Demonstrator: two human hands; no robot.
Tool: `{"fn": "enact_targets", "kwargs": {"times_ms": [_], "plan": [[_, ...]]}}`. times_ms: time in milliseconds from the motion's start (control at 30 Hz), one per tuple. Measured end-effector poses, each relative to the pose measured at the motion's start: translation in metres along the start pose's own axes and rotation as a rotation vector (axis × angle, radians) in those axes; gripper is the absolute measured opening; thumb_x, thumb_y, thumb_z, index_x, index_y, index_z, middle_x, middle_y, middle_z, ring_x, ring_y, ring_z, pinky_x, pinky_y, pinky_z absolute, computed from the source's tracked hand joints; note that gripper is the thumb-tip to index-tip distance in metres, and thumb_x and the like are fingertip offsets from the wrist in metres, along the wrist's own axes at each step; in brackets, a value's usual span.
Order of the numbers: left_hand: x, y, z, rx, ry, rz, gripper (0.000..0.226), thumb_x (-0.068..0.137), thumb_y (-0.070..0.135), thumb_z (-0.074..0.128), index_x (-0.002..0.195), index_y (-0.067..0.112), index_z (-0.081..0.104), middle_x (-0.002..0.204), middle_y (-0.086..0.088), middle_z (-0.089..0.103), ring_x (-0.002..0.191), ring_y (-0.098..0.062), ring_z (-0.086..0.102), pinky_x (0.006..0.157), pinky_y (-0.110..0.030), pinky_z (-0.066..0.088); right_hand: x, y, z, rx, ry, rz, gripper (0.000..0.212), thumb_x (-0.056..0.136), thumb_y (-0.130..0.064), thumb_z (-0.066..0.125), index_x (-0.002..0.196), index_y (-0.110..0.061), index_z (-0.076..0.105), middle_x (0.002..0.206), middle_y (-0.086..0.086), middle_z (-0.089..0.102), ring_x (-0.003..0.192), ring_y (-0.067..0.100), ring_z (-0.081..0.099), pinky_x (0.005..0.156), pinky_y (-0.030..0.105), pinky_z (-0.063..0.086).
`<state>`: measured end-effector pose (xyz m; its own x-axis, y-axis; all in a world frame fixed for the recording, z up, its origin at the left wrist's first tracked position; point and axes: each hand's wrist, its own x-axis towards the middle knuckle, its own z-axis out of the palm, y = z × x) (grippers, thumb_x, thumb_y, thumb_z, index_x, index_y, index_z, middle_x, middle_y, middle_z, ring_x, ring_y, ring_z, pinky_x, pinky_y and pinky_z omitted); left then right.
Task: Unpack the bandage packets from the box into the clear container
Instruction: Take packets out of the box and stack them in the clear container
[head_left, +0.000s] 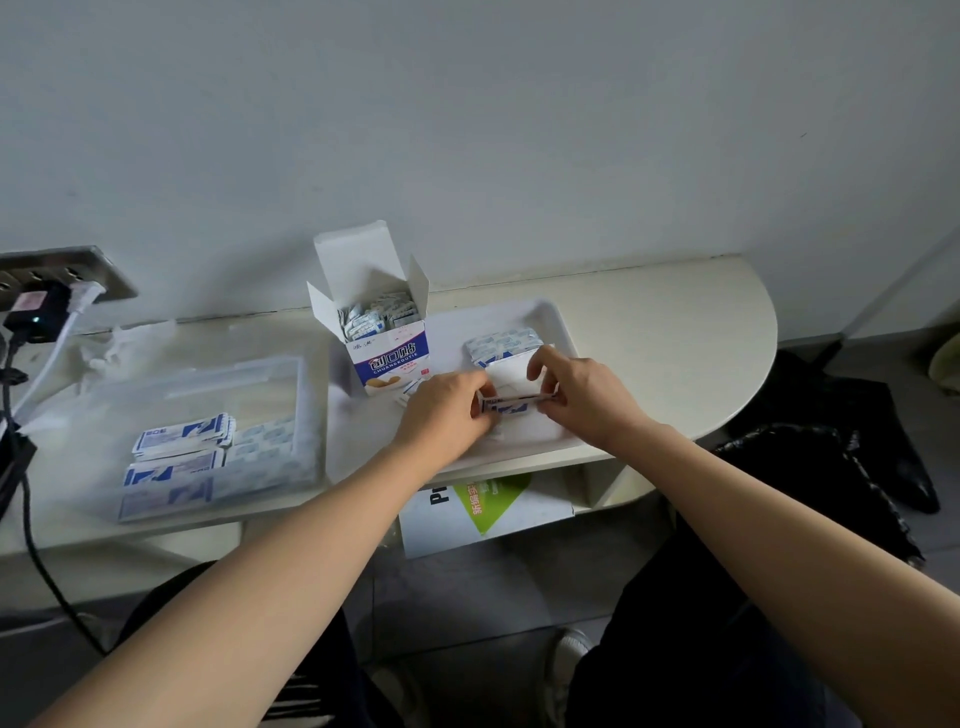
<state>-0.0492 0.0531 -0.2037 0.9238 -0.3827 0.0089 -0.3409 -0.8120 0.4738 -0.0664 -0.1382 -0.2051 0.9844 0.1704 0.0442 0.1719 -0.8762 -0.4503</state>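
An open white-and-blue bandage box (387, 343) stands upright on the table, with several packets showing inside it. To its right, over a white tray (556, 317), my left hand (447, 410) and my right hand (582, 389) pinch the two ends of a small stack of bandage packets (511, 404). A further bundle of packets (501, 345) lies on the tray behind my hands. The clear container (280, 374) sits at the left and holds several blue-and-white packets (182, 452).
A wall socket (57, 275) with plugs and cables is at the far left. The table's curved edge (753, 364) ends at the right, with dark bags (831, 457) on the floor beyond. A white-and-green carton (488, 506) sits on the shelf under the table.
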Motion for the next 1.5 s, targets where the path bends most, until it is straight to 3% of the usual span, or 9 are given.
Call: {"fn": "enact_targets", "kwargs": {"times_ms": [167, 333, 600, 767, 1000, 1133, 1267, 1367, 1500], "plan": [[-0.002, -0.001, 0.004, -0.016, 0.031, -0.006, 0.021, 0.080, 0.026, 0.070, 0.101, 0.023, 0.066, 0.086, -0.003, 0.070, 0.081, -0.024, 0.064, 0.067, -0.031, 0.050, -0.002, 0.001, -0.003, 0.023, 0.022, -0.038, 0.020, 0.076, -0.012, 0.067, 0.096, -0.017, 0.065, 0.088, -0.001, 0.061, 0.066, 0.016, 0.050, 0.065, 0.033, 0.048], [-0.004, 0.002, 0.006, -0.080, 0.049, -0.022, 0.025, 0.082, 0.033, 0.070, 0.104, 0.023, 0.063, 0.076, 0.004, 0.063, 0.071, -0.015, 0.057, 0.062, -0.025, 0.041, -0.003, 0.002, -0.003, 0.041, 0.024, -0.019, 0.017, 0.073, -0.008, 0.066, 0.089, -0.011, 0.071, 0.086, -0.001, 0.053, 0.067, 0.020, 0.052, 0.067, 0.030, 0.045], [-0.003, 0.011, 0.010, -0.078, -0.017, 0.009, 0.019, 0.088, 0.026, 0.063, 0.105, 0.017, 0.067, 0.096, -0.007, 0.071, 0.092, -0.025, 0.064, 0.078, -0.031, 0.048, -0.002, 0.002, -0.008, 0.048, 0.000, 0.019, 0.019, 0.073, -0.002, 0.063, 0.088, -0.010, 0.072, 0.083, 0.001, 0.059, 0.069, 0.018, 0.053, 0.066, 0.025, 0.038], [-0.001, 0.013, 0.007, -0.066, 0.049, -0.011, 0.016, 0.088, 0.024, 0.062, 0.098, 0.018, 0.072, 0.088, -0.007, 0.072, 0.085, -0.027, 0.065, 0.074, -0.033, 0.051, -0.003, 0.000, -0.012, 0.049, 0.021, 0.069, 0.019, 0.077, -0.003, 0.060, 0.089, -0.009, 0.073, 0.087, 0.004, 0.068, 0.071, 0.015, 0.052, 0.065, 0.021, 0.033], [0.001, 0.012, 0.009, -0.035, 0.018, -0.031, 0.014, 0.087, 0.021, 0.060, 0.095, 0.018, 0.072, 0.090, -0.006, 0.072, 0.087, -0.026, 0.064, 0.068, -0.026, 0.040, -0.004, 0.002, -0.010, 0.031, -0.025, 0.085, 0.011, 0.077, -0.005, 0.063, 0.084, -0.008, 0.071, 0.082, 0.006, 0.067, 0.076, 0.022, 0.056, 0.064, 0.025, 0.034], [0.004, 0.010, 0.000, -0.059, 0.050, -0.037, 0.019, 0.087, 0.022, 0.061, 0.101, 0.021, 0.073, 0.092, -0.006, 0.070, 0.087, -0.027, 0.064, 0.069, -0.029, 0.045, -0.001, 0.004, -0.015, 0.145, 0.025, 0.130, 0.005, 0.077, -0.011, 0.072, 0.080, -0.009, 0.070, 0.071, -0.001, 0.061, 0.069, 0.016, 0.052, 0.062, 0.025, 0.033], [0.000, 0.010, -0.009, -0.028, 0.051, -0.065, 0.019, 0.090, 0.027, 0.058, 0.104, 0.021, 0.069, 0.098, -0.008, 0.052, 0.085, -0.030, 0.058, 0.069, -0.030, 0.041, -0.002, 0.003, -0.019, 0.285, 0.069, 0.214, 0.010, 0.073, -0.022, 0.079, 0.077, -0.015, 0.072, 0.072, 0.001, 0.066, 0.067, 0.011, 0.055, 0.063, 0.025, 0.041], [-0.006, 0.014, -0.021, -0.066, 0.026, -0.029, 0.013, 0.093, 0.024, 0.053, 0.099, 0.018, 0.064, 0.096, -0.007, 0.063, 0.078, -0.024, 0.062, 0.064, -0.029, 0.043, -0.006, -0.004, -0.024, 0.524, 0.050, 0.224, 0.007, 0.076, -0.019, 0.078, 0.075, -0.016, 0.072, 0.071, 0.004, 0.070, 0.065, 0.010, 0.063, 0.060, 0.017, 0.043], [-0.017, 0.009, -0.041, -0.334, -0.038, -0.104, 0.015, 0.097, 0.015, 0.047, 0.084, 0.022, 0.051, 0.074, 0.001, 0.069, 0.052, -0.016, 0.066, 0.048, -0.026, 0.049, -0.005, -0.023, -0.027, 0.746, 0.060, 0.161, 0.014, 0.081, -0.008, 0.073, 0.093, -0.013, 0.073, 0.076, 0.011, 0.073, 0.071, 0.021, 0.071, 0.059, 0.021, 0.050]]}}
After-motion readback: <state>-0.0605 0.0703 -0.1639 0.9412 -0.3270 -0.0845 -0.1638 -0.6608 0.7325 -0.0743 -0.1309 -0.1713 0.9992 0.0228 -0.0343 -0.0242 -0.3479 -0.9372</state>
